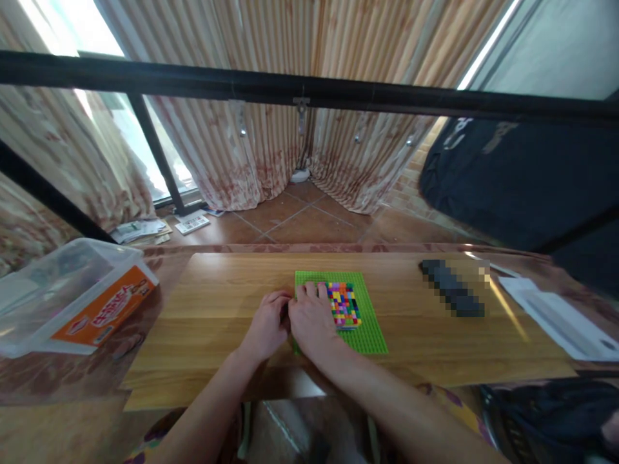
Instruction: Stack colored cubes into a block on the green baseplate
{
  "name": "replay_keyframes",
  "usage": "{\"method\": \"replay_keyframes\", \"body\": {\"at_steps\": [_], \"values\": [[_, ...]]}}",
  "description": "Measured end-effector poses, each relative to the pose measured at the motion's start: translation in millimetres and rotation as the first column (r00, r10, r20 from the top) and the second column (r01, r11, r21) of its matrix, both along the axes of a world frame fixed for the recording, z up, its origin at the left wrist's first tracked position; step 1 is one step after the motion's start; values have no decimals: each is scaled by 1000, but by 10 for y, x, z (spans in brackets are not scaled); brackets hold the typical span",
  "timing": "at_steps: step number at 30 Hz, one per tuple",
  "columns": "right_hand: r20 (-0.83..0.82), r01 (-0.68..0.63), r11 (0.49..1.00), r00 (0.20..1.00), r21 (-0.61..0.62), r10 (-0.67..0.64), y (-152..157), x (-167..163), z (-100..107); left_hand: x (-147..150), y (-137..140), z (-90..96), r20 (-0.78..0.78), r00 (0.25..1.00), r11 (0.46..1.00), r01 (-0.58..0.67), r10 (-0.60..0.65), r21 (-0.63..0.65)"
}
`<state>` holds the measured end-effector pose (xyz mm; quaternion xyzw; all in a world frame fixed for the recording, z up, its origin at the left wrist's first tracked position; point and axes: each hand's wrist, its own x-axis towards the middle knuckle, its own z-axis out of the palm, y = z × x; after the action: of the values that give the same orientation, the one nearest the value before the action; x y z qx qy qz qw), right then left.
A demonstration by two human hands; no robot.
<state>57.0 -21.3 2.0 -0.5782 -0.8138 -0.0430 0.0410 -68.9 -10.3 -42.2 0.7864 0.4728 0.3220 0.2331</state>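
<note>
A bright green studded baseplate point(370, 328) lies on the wooden table in front of me. On it sits a square block of small multicoloured toy bricks point(344, 304). My right hand point(312, 319) covers the left part of the baseplate, its bent fingers beside the block's left side and hiding some of it. Against it, at the baseplate's left edge, my left hand point(267, 325) has its fingers curled in. The two hands meet at thumbs and fingertips, with a dark gap between them. Whatever they may pinch there is hidden.
A pixelated dark object point(452, 288) rests on the table point(217, 290) to the right. Left of the table stands a clear plastic bin point(72, 270) with an orange label. White sheets point(561, 319) lie off the right end. A black rail point(271, 85) crosses beyond, before curtains.
</note>
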Motion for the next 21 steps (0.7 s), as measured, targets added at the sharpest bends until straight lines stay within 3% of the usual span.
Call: {"method": "replay_keyframes", "body": {"at_steps": [5, 10, 16, 21], "values": [[-38, -23, 999, 999, -35, 21, 7, -2, 38, 13, 37, 21, -25, 1000, 1000, -11, 11, 12], [-55, -40, 999, 998, 8, 41, -9, 36, 73, 27, 48, 70, -80, 996, 999, -30, 34, 44], [-147, -57, 985, 986, 163, 82, 0, 126, 51, 13, 12, 177, -126, 977, 981, -155, 170, 120], [-216, -61, 964, 969, 260, 119, 1, 225, 66, 82, -24, 193, -14, 974, 967, -223, 226, 123]]}}
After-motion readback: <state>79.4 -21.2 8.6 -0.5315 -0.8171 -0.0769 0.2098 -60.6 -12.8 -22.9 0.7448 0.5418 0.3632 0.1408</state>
